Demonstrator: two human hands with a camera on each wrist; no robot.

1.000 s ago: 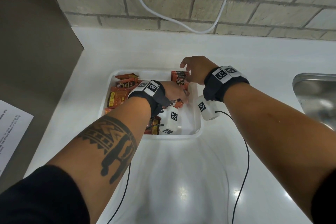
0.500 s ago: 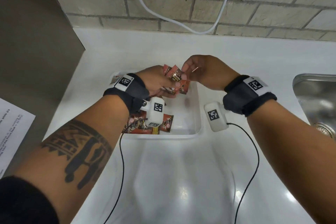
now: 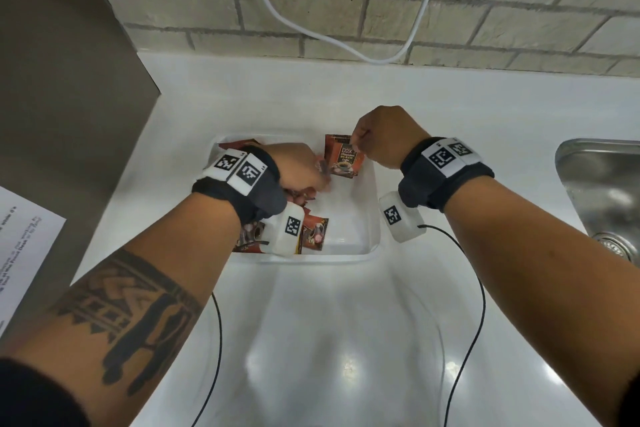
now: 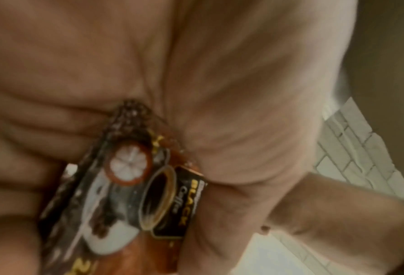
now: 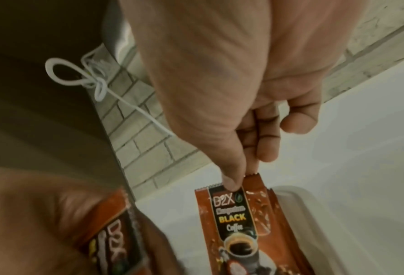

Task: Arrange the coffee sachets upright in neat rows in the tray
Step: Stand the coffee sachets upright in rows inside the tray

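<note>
Coffee sachets lie in a white tray (image 3: 375, 218) on the white tabletop (image 3: 311, 340). In the head view, one sachet (image 3: 344, 158) stands upright at the tray's far side, label facing the camera, and the right hand (image 3: 384, 137) pinches its top edge from above. The left hand (image 3: 299, 168) sits just left of it, low in the tray, fingers curled around a sachet that this view mostly hides. More loose sachets (image 3: 315, 232) lie flat in the tray's near left part, partly under the left wrist camera, and another sachet edge (image 3: 239, 144) shows at the far left corner. A steel sink (image 3: 602, 191) sits at the right, a sheet of paper (image 3: 24, 246) at the left, and a white cable (image 3: 346, 45) sags along the brick wall.

In the left wrist view, blurred, the left hand (image 4: 149, 65) fills the frame; its fingers (image 4: 31, 130) and thumb clamp a held sachet (image 4: 125, 195), printed with a coffee cup and the word BLACK.

In the right wrist view, the right hand (image 5: 231, 83) reaches down, thumb and fingers (image 5: 266, 145) pinching the serrated top of the upright sachet (image 5: 233, 223), with at least one more sachet standing right behind it against the tray rim (image 5: 313, 201). At lower left, the left hand (image 5: 31, 214) grips its own sachet (image 5: 116, 232).
</note>
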